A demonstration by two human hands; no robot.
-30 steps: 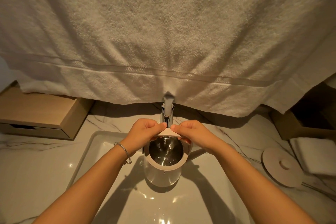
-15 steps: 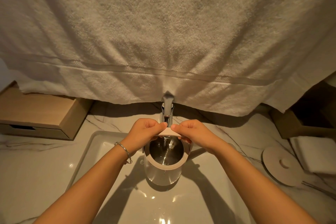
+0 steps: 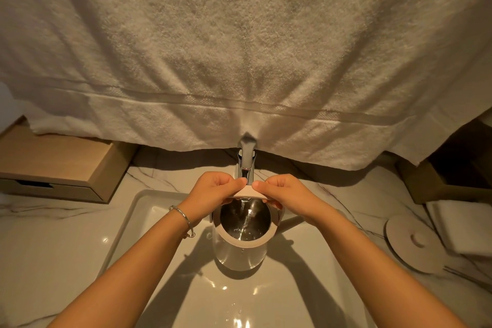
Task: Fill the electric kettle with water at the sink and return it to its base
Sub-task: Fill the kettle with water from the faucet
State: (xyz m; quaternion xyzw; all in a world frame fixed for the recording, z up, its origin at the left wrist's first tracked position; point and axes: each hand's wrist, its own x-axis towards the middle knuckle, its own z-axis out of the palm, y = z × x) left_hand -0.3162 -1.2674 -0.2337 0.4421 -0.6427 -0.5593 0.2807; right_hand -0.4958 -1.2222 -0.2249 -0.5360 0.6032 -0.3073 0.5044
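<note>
A pale electric kettle (image 3: 239, 253) stands upright in the white sink (image 3: 149, 221), its mouth open under the chrome faucet (image 3: 247, 165). A thin stream of water falls into its shiny inside. My left hand (image 3: 210, 192) and my right hand (image 3: 285, 192) each pinch the pale raised lid (image 3: 249, 192) at the kettle's far rim, thumbs nearly meeting. The kettle's handle shows just below my right hand. The round kettle base (image 3: 412, 243) lies on the marble counter to the right, with its cord trailing away.
A large towel (image 3: 239, 61) hangs over the wall behind the faucet. A wooden drawer box (image 3: 53, 165) sits at the back left. A brown box (image 3: 439, 181) and a folded white towel (image 3: 463, 224) are beside the base on the right.
Both hands and the kettle stay where they were. Water keeps running from the faucet into the kettle.
</note>
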